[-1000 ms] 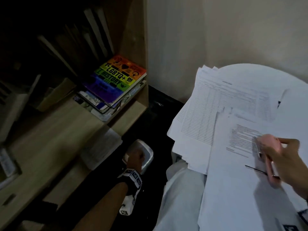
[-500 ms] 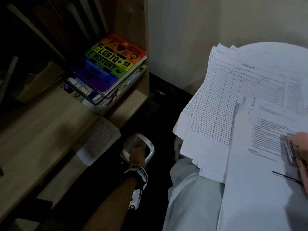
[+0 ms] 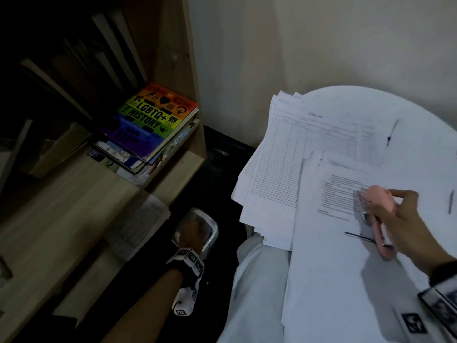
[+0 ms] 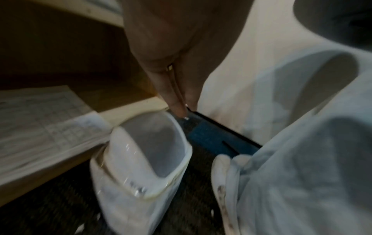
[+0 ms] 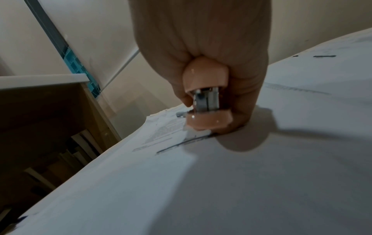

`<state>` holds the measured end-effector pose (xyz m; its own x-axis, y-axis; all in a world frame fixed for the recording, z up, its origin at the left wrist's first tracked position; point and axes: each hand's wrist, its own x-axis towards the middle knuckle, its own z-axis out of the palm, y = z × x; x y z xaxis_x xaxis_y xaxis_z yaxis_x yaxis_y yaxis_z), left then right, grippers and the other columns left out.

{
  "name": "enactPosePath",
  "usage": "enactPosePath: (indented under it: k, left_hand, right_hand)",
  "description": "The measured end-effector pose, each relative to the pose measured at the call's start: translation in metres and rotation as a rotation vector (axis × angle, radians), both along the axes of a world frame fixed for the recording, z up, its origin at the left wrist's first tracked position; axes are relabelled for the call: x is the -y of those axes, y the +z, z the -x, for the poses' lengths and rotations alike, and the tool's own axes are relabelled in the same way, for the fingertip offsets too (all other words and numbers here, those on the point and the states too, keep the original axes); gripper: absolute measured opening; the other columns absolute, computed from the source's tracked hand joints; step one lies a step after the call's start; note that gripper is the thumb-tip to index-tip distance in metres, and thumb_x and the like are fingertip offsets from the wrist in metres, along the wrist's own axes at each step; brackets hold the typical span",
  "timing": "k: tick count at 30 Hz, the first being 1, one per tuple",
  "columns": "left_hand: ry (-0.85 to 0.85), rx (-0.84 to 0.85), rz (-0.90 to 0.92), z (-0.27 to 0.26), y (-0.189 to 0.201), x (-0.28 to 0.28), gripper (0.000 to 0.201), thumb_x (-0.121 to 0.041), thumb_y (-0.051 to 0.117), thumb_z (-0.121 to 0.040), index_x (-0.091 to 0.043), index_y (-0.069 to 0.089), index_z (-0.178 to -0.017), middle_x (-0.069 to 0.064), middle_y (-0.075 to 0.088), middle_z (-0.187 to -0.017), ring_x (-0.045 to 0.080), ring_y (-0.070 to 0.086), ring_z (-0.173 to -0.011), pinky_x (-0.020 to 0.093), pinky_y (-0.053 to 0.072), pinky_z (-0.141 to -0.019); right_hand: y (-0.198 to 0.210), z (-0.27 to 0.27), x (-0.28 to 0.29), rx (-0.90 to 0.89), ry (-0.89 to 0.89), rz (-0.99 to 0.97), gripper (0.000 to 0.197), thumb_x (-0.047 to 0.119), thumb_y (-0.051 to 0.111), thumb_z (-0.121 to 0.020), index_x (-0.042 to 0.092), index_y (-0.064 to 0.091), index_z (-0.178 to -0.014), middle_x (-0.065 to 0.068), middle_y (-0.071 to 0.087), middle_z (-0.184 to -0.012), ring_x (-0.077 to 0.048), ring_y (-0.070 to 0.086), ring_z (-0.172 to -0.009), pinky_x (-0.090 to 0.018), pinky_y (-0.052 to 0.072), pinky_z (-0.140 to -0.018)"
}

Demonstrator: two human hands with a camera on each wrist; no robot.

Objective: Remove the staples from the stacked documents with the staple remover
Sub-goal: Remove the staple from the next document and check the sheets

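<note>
On the round white table lies a spread stack of documents, a gridded form under a printed sheet. My right hand grips a pink staple remover and rests with it on the printed sheet. In the right wrist view its metal jaws face forward, low over the paper. My left hand reaches down to a small white container on the floor. In the left wrist view its fingertips are pinched together over the container's rim, with a tiny shiny staple at their tip.
A wooden bookshelf stands at the left, holding a rainbow-covered book on a pile. A stack of papers overhangs its lower shelf beside the container. A white-clothed leg sits between container and table. The floor is dark.
The head view swung right and left again. My right hand with the remover has stayed on the printed sheet. My left hand has stayed at the container.
</note>
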<state>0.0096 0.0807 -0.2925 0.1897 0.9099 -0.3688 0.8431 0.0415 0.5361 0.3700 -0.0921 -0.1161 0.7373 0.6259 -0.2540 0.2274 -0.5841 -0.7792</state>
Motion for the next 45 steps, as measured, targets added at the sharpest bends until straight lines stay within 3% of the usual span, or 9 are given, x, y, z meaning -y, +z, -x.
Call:
enactPosePath:
  k: [3, 6, 11, 14, 18, 20, 26, 35, 45]
  left_hand:
    - [0.013, 0.156, -0.085, -0.009, 0.042, -0.014, 0.023, 0.003, 0.064, -0.082, 0.0, 0.067, -0.104, 0.021, 0.068, -0.098, 0.035, 0.065, -0.091, 0.04, 0.052, -0.085]
    - [0.091, 0.288, -0.315, -0.035, 0.107, -0.023, 0.027, -0.003, 0.063, -0.086, -0.002, 0.057, -0.112, 0.006, 0.058, -0.095, 0.019, 0.055, -0.078, 0.032, 0.047, -0.072]
    - [-0.031, 0.472, -0.766, -0.081, 0.191, 0.007, 0.021, -0.006, 0.058, -0.085, -0.007, 0.054, -0.105, 0.004, 0.052, -0.105, 0.015, 0.046, -0.094, 0.022, 0.037, -0.08]
    - [-0.323, 0.482, -0.599, -0.117, 0.202, 0.046, 0.023, -0.013, 0.059, -0.088, -0.008, 0.054, -0.11, 0.003, 0.052, -0.107, 0.014, 0.047, -0.095, 0.029, 0.042, -0.087]
    - [-0.368, 0.207, -0.18, -0.155, 0.198, 0.083, 0.058, -0.034, 0.065, -0.086, -0.002, 0.042, -0.129, 0.013, 0.036, -0.127, 0.029, 0.035, -0.12, 0.029, 0.026, -0.102]
    - [-0.243, 0.195, -0.062, -0.167, 0.206, 0.093, 0.065, -0.032, 0.069, -0.083, -0.004, 0.037, -0.133, 0.014, 0.031, -0.133, 0.031, 0.031, -0.125, 0.031, 0.026, -0.104]
    - [-0.307, 0.212, -0.196, -0.183, 0.211, 0.107, 0.052, -0.017, 0.06, -0.086, -0.026, 0.043, -0.134, 0.011, 0.028, -0.132, 0.032, 0.033, -0.118, 0.036, 0.031, -0.098]
    - [-0.259, 0.326, -0.029, -0.19, 0.209, 0.092, 0.036, -0.032, 0.069, -0.083, -0.007, 0.069, -0.109, 0.01, 0.026, -0.145, 0.029, 0.019, -0.132, 0.036, 0.018, -0.111]
    - [-0.139, 0.453, 0.143, -0.2, 0.223, 0.068, 0.039, -0.023, 0.081, -0.07, 0.002, 0.068, -0.097, 0.013, 0.066, -0.097, 0.028, 0.064, -0.09, 0.028, 0.052, -0.073]
  right_hand:
    - [0.011, 0.01, -0.003, -0.036, 0.023, -0.002, 0.031, 0.024, 0.057, -0.092, 0.017, 0.035, -0.113, -0.017, 0.059, -0.089, -0.032, 0.06, -0.081, -0.043, 0.048, -0.075]
    - [0.018, 0.01, 0.003, -0.058, -0.012, 0.003, 0.05, 0.046, 0.058, -0.078, 0.001, 0.056, -0.1, -0.017, 0.064, -0.09, -0.031, 0.061, -0.079, -0.031, 0.044, -0.062]
    - [0.044, 0.004, 0.028, -0.105, -0.168, -0.095, 0.03, 0.026, 0.079, -0.075, 0.009, 0.054, -0.069, -0.009, 0.056, -0.065, -0.023, 0.052, -0.059, -0.03, 0.044, -0.059]
    - [0.047, -0.004, 0.055, -0.099, -0.212, -0.013, 0.027, 0.017, 0.078, -0.075, 0.008, 0.053, -0.066, -0.013, 0.056, -0.073, -0.025, 0.055, -0.065, -0.029, 0.043, -0.056]
    - [0.039, -0.003, 0.079, -0.128, -0.291, 0.078, 0.059, 0.048, 0.078, -0.063, 0.0, 0.063, -0.093, -0.014, 0.049, -0.113, -0.03, 0.059, -0.093, -0.032, 0.055, -0.056]
    - [0.035, -0.002, 0.081, -0.205, -0.328, -0.01, 0.068, 0.048, 0.079, -0.062, -0.006, 0.063, -0.099, -0.014, 0.058, -0.099, -0.024, 0.059, -0.076, -0.022, 0.049, -0.042]
    - [0.045, 0.005, 0.078, -0.298, -0.21, -0.157, 0.026, 0.023, 0.074, -0.079, -0.001, 0.065, -0.076, -0.018, 0.065, -0.074, -0.023, 0.055, -0.06, -0.031, 0.046, -0.06]
    - [0.054, 0.004, 0.079, -0.325, -0.119, -0.203, 0.014, 0.008, 0.065, -0.086, 0.0, 0.06, -0.076, -0.008, 0.058, -0.063, -0.007, 0.052, -0.04, -0.01, 0.04, -0.042]
    - [0.054, -0.004, 0.073, -0.273, 0.016, -0.095, 0.026, 0.028, 0.063, -0.088, 0.007, 0.059, -0.074, -0.002, 0.054, -0.063, -0.021, 0.047, -0.055, -0.023, 0.041, -0.051]
